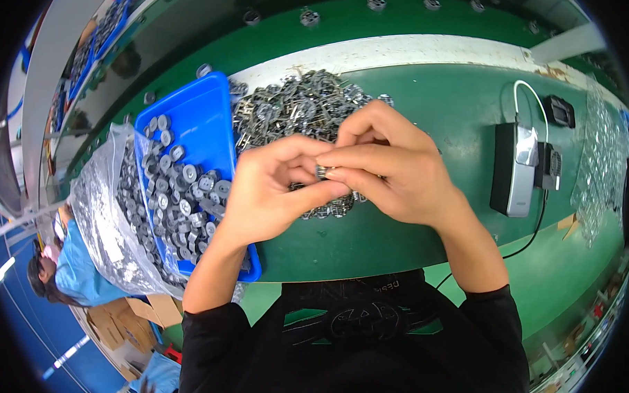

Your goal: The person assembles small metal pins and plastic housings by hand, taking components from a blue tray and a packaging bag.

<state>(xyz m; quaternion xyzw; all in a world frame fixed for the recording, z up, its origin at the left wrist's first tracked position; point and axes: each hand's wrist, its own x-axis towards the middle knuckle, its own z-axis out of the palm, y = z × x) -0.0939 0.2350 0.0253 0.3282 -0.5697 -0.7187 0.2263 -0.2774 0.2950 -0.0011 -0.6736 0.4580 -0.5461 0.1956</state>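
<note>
My left hand point(270, 188) and my right hand point(405, 175) meet in front of my chest, above the green table. Their fingertips pinch one small part with metal ribs or pins point(321, 171) between them; most of it is covered by the fingers. Just beyond my hands lies a heap of small dark round parts with shiny metal pins point(297, 106), and some of it shows below my fingers too. Left of my left hand stands a blue plastic tray point(199, 133) with many grey round caps point(183, 199) in it.
A clear plastic bag point(107, 196) of grey caps leans against the tray's left side. To the right are a black-and-silver box point(513, 169) with a cable, a black adapter point(549, 166) and bubble wrap point(592, 171). Parts stand along the green strip point(279, 18) at the back. A person in blue point(83, 265) is at far left.
</note>
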